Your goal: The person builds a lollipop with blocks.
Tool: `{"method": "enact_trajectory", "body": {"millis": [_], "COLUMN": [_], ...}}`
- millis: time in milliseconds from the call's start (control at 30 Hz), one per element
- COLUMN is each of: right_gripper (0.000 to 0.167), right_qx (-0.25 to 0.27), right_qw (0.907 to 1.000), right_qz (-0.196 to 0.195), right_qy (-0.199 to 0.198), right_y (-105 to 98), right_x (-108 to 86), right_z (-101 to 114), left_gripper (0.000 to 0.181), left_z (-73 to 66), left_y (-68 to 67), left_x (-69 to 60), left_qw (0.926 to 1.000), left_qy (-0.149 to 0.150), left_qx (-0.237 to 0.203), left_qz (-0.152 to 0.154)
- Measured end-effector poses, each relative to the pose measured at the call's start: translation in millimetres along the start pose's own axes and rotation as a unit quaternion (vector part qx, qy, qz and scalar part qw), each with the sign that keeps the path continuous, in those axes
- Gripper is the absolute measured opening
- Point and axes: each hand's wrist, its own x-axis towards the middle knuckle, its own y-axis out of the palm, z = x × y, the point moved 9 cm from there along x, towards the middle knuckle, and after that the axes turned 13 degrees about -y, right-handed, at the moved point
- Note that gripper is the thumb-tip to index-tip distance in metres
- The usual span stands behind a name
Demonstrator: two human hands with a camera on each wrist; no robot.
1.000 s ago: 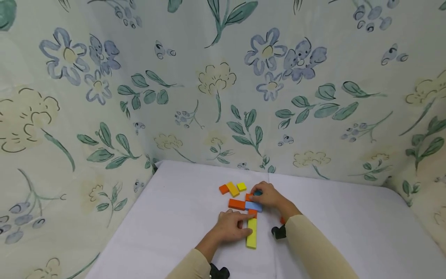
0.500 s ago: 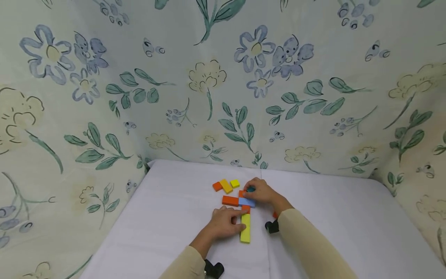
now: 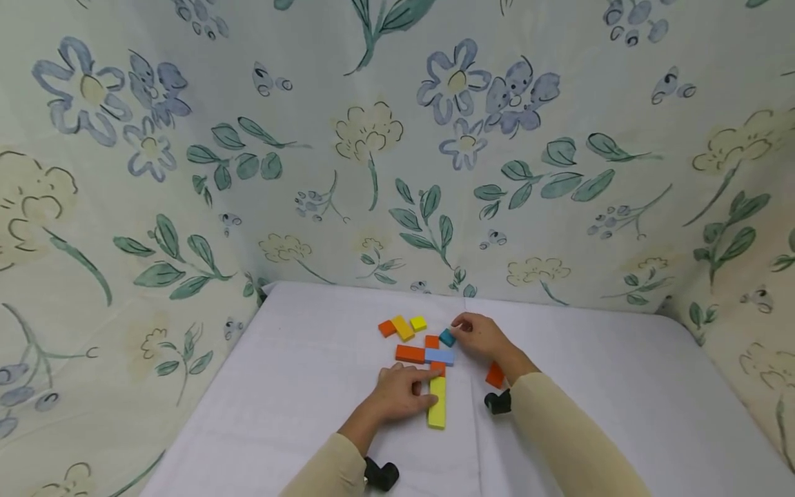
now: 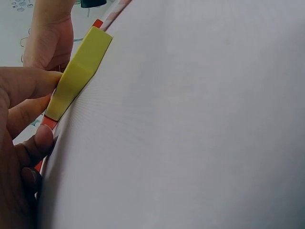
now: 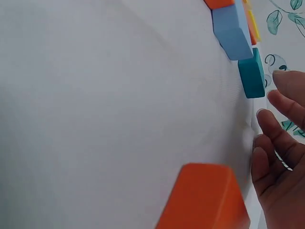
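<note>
Long yellow block (image 3: 437,412) lies nearside of light-blue block (image 3: 439,357); left hand (image 3: 396,395) touches it, forefinger straight, no grip. Teal block (image 3: 446,337), just beyond light-blue block, looks light, stiff, smooth: pinch its sides. Right hand (image 3: 484,336), to their right, fingers parted, holds nothing.

On the desk (image 3: 298,386), the near block (image 3: 437,407) runs away from you, with your left hand (image 3: 396,395) at its left and a fingertip on the second block (image 3: 438,366) directly behind it. Behind that lie the left crosspiece (image 3: 410,354) and right crosspiece (image 3: 439,357), end to end. The far block (image 3: 431,342) sits behind the right crosspiece; just right of it comes the corner block (image 3: 446,337), then your right hand (image 3: 483,337). A trio of blocks (image 3: 403,328) lies behind, leftward; a lone block (image 3: 495,375) lies by your right wrist.
</note>
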Motion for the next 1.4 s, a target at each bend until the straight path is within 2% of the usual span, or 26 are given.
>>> {"method": "enact_trajectory", "body": {"millis": [433, 667, 933, 1133, 1400], "right_gripper": [0.021, 0.033, 0.021, 0.021, 0.020], "right_qx": [-0.006, -0.007, 0.000, 0.005, -0.002], "right_qw": [1.0000, 0.9994, 0.9995, 0.9998, 0.9997], "right_qz": [0.006, 0.028, 0.023, 0.013, 0.023], "right_qy": [-0.005, -0.017, -0.022, -0.016, -0.006], "right_y": [7, 9, 9, 9, 12], "right_x": [-0.6, -1.1, -1.4, -1.3, -2.7], "right_z": [-8, -6, -3, -4, -3], "left_gripper": [0.049, 0.050, 0.049, 0.050, 0.050], "left_z": [1.2, 1.0, 0.5, 0.7, 1.5], "left_y": [1.2, 0.7, -0.1, -0.3, 0.3], "left_x": [1.8, 1.5, 1.2, 0.9, 1.6], "left_qw": [1.0000, 1.0000, 0.9999, 0.9999, 1.0000], "left_qy": [0.004, 0.004, 0.005, 0.003, 0.002], "left_qx": [0.001, 0.004, 0.004, 0.003, 0.001], "left_qz": [-0.006, -0.007, -0.010, -0.011, -0.010]}}
